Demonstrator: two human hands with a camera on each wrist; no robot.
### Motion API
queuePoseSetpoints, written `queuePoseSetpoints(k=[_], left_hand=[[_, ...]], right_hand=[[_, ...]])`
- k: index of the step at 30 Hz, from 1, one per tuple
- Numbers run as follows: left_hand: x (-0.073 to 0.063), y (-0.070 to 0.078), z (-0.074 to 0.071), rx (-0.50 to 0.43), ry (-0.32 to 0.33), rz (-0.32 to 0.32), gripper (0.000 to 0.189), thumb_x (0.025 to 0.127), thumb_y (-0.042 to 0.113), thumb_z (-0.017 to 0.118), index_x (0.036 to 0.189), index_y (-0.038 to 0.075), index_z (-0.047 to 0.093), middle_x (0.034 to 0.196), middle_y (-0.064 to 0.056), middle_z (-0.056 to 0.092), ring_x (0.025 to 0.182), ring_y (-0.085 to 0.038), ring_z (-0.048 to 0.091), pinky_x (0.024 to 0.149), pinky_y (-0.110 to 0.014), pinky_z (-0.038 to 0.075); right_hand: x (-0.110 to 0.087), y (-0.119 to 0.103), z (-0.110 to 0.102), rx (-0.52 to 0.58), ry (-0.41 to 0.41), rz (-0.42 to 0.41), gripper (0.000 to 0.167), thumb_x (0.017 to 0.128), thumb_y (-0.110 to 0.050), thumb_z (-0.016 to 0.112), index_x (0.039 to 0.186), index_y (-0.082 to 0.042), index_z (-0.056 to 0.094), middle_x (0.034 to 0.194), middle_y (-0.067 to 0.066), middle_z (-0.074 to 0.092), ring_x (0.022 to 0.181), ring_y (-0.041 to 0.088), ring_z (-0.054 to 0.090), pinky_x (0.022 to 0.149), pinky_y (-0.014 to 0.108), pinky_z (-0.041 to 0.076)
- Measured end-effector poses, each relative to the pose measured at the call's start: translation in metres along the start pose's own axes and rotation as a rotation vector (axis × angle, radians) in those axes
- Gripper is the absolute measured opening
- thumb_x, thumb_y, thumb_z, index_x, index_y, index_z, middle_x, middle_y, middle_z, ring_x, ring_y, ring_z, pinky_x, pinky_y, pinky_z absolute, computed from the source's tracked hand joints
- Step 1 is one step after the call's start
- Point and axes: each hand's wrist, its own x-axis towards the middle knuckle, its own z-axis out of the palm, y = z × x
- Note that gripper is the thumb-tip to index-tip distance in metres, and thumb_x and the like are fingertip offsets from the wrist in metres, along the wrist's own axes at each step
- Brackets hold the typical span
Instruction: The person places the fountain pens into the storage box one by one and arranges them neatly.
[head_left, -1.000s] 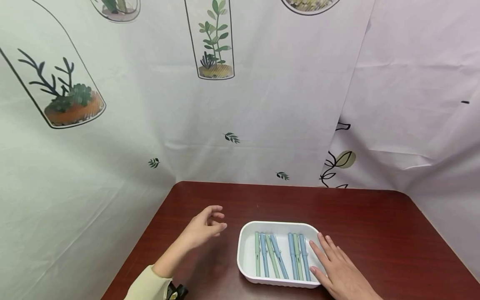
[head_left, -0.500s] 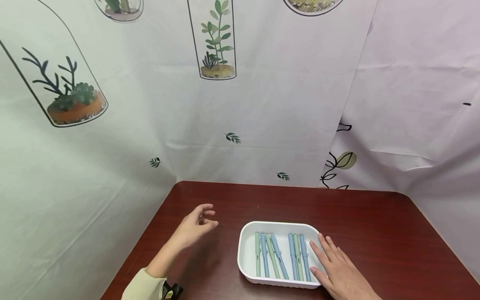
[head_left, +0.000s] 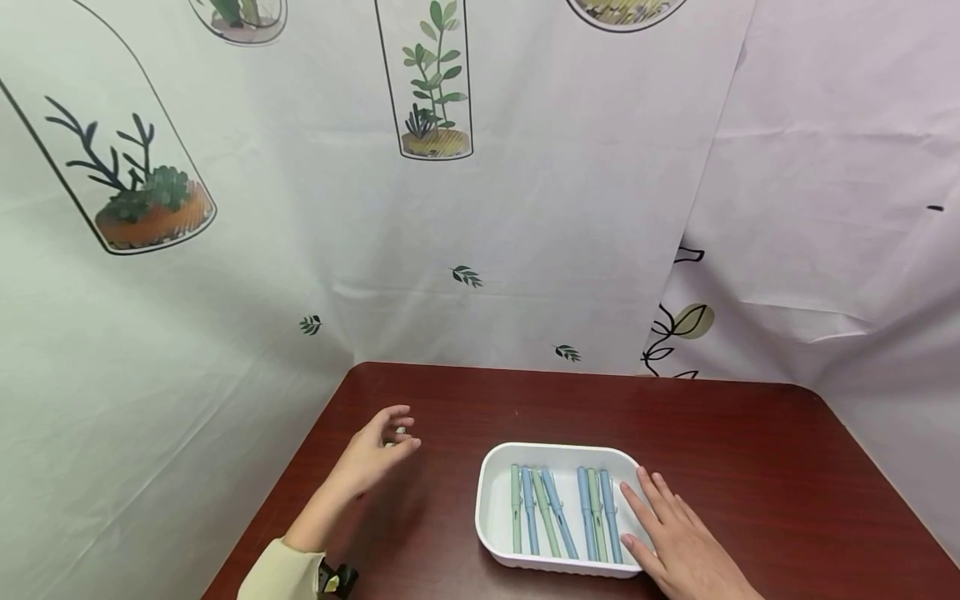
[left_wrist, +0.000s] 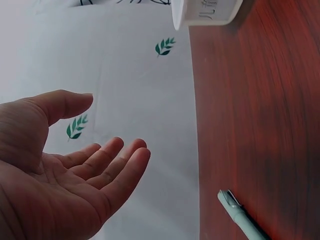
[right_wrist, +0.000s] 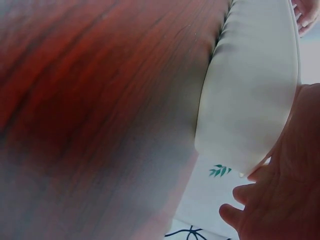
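My left hand (head_left: 367,458) hovers over the table's left part, fingers loosely bent, thumb apart, holding nothing. Below it a pale green pen (left_wrist: 242,217) lies on the table in the left wrist view; in the head view the fingers hide most of it. Across the right rim of a white tray (head_left: 491,529) rests my right hand (head_left: 684,540), its fingers straight and spread. Inside the tray lie several pens in two groups: green and blue ones on the left, such as a green pen (head_left: 516,510), and a green pen (head_left: 597,515) between two blue pens on the right.
The dark red-brown table (head_left: 735,442) extends behind and to both sides of the tray. A white cloth (head_left: 525,233) printed with plants hangs behind it and along the sides. A black strap (head_left: 337,579) circles the left wrist.
My left hand has drifted left, away from the tray, and bits of the green pen now show between its fingers. The right hand and the tray stay put.
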Motion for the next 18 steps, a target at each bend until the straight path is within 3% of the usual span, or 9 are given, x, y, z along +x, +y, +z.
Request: queuePoseSetpoints(k=[9, 18], left_hand=[[0.003, -0.011, -0.006, 0.024, 0.01, 0.002, 0.058, 0.093, 0.02, 0.073, 0.144, 0.009, 0.049, 0.134, -0.011, 0.064, 0.119, -0.033, 0.063, 0.094, -0.043, 0.054], [0.008, -0.024, -0.011, 0.052, 0.009, -0.04, 0.059, 0.094, 0.024, 0.072, 0.146, 0.008, 0.048, 0.137, -0.014, 0.062, 0.121, -0.031, 0.062, 0.097, -0.049, 0.052]], right_hand=[[-0.001, 0.001, 0.002, -0.019, 0.032, -0.014, 0.065, 0.094, -0.051, 0.065, 0.149, -0.019, 0.053, 0.158, 0.014, 0.041, 0.141, 0.038, 0.043, 0.108, 0.006, -0.017], [-0.001, 0.0, 0.002, -0.001, 0.009, 0.009, 0.065, 0.094, -0.052, 0.064, 0.15, -0.02, 0.052, 0.16, 0.013, 0.04, 0.143, 0.037, 0.041, 0.113, 0.01, -0.012]])
